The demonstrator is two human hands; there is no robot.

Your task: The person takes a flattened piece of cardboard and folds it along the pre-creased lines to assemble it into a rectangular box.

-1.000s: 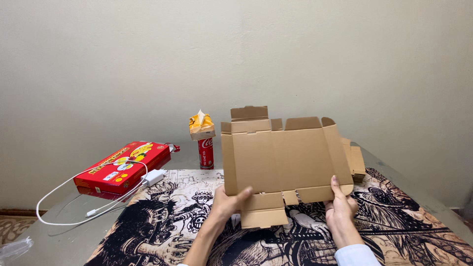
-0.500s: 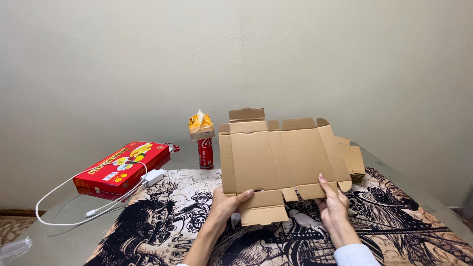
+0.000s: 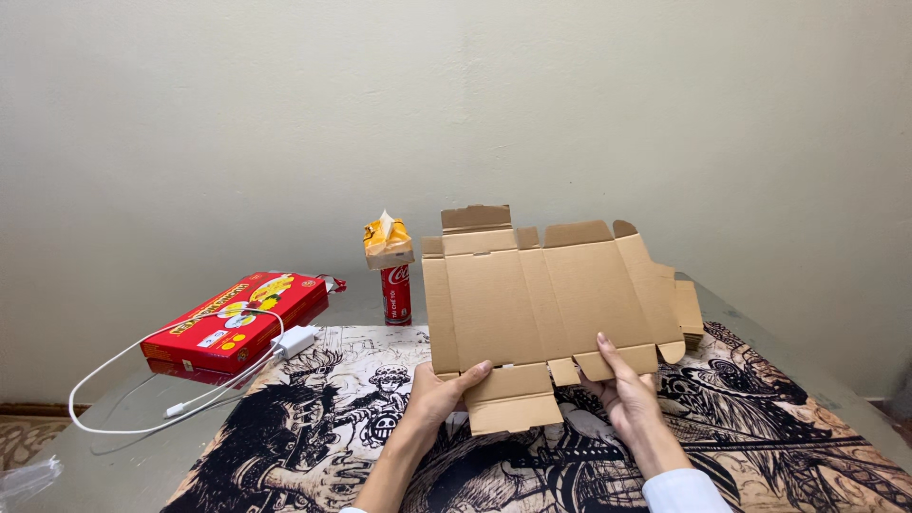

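Tilted flatter since earlier, cardboard (image 3: 546, 304) is pinched by both hands' fingers (image 3: 475, 372); loose grip could drop it toward the can (image 3: 396, 294).

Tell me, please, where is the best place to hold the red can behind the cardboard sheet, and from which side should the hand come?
Probably grip the red can around its bare lower body, coming from the left front. It stands upright, so fingers can wrap its round side. A small yellow packet sits on its top, which rules out a grasp from above, and the flat cardboard sheet blocks the right side.
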